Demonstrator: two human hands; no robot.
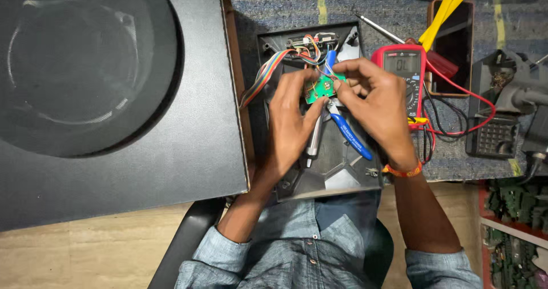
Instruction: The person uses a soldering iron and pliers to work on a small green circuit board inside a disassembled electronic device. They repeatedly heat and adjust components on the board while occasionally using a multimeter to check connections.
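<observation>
Hands both pinching small green circuit board (319, 87) above black panel (342, 169): left hand (291, 123), right hand (371, 106). Your risk: thin wires (308, 52) snapping under twist; blue-handled cutters (348, 132) near fingers could nick.

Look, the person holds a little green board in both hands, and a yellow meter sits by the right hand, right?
Not quite. The meter is red, not yellow; the yellow things are the tool handles above it. The head view shows this. The rest holds: the left hand and right hand both hold the little green board.
</observation>
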